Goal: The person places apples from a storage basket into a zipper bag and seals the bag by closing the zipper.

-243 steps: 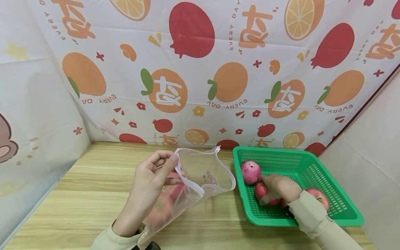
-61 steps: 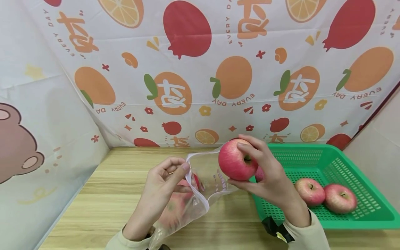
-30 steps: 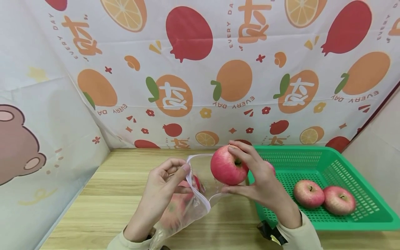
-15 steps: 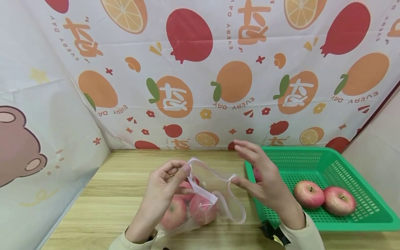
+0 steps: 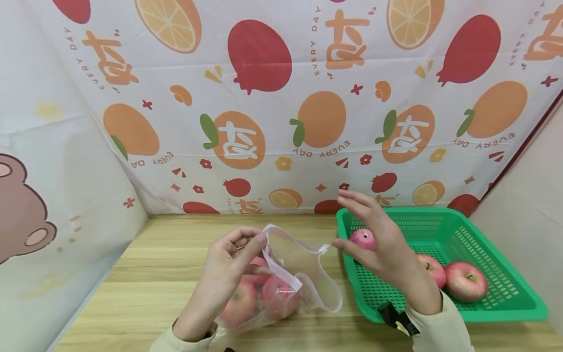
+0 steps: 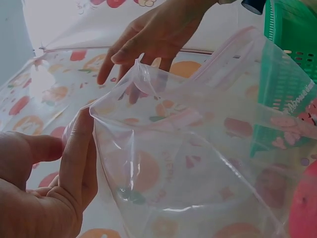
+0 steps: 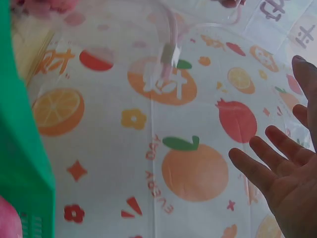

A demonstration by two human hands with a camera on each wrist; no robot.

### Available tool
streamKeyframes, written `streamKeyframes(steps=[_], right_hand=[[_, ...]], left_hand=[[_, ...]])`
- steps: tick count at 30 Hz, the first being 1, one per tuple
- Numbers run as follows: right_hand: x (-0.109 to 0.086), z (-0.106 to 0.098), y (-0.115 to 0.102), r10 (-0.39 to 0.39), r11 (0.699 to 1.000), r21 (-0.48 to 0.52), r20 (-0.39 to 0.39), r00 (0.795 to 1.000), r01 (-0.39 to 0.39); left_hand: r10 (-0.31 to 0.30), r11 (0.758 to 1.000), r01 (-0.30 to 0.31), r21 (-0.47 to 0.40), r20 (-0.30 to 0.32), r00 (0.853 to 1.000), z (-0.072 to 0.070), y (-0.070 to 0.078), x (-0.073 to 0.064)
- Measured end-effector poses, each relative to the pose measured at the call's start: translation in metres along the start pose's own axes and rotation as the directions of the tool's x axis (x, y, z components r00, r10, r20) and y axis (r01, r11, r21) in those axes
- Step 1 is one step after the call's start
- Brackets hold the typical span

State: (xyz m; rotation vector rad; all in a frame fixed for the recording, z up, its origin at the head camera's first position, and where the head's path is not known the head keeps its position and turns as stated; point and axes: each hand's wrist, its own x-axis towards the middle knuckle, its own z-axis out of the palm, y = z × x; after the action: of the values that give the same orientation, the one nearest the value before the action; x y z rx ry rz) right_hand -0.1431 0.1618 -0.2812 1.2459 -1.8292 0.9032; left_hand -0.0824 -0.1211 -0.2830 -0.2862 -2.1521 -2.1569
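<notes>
My left hand pinches the rim of a clear zip bag between thumb and fingers. The bag's mouth gapes toward the right, its white slider at the far edge. Inside, several red apples rest low in the bag, partly behind my left hand. My right hand is held up over the left side of the green basket, fingers spread and holding nothing. In the right wrist view, the right hand's fingers stand apart with nothing between them.
Three apples show in the basket: one at the back left, one partly behind my right forearm, and another beside it. A wooden table lies beneath. Fruit-printed cloth hangs behind, with pale walls at both sides.
My right hand took an apple from the basket, brought it to the bag's mouth and let it go inside. The hand has since shifted slightly right. My left hand kept its pinch.
</notes>
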Motion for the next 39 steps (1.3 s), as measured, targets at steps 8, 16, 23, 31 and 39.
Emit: streamKeyframes(steps=[8, 16, 23, 31, 39], right_hand=[[-0.004, -0.02, 0.008, 0.103, 0.992, -0.075, 0.055, 0.993, -0.098], [-0.011, -0.035, 0.024, 0.202, 0.969, -0.166, 0.123, 0.972, -0.181], [-0.019, -0.048, 0.039, 0.183, 0.968, -0.2, 0.138, 0.973, -0.154], [-0.033, -0.069, 0.055, 0.354, 0.898, -0.341, 0.187, 0.916, -0.278], [-0.048, -0.09, 0.067, 0.521, 0.821, -0.394, 0.219, 0.825, -0.414]], left_hand=[[0.0, 1.0, 0.0, 0.01, 0.004, 1.0, -0.003, 0.002, 0.004], [0.028, 1.0, -0.028, 0.014, 0.032, 0.999, -0.007, 0.004, 0.003], [-0.014, 1.0, 0.014, 0.018, 0.009, 1.0, -0.004, 0.002, -0.001], [-0.012, 1.0, 0.012, 0.007, 0.015, 1.0, -0.001, 0.0, -0.002], [-0.007, 1.0, 0.007, 0.005, 0.027, 1.0, 0.001, -0.002, -0.002]])
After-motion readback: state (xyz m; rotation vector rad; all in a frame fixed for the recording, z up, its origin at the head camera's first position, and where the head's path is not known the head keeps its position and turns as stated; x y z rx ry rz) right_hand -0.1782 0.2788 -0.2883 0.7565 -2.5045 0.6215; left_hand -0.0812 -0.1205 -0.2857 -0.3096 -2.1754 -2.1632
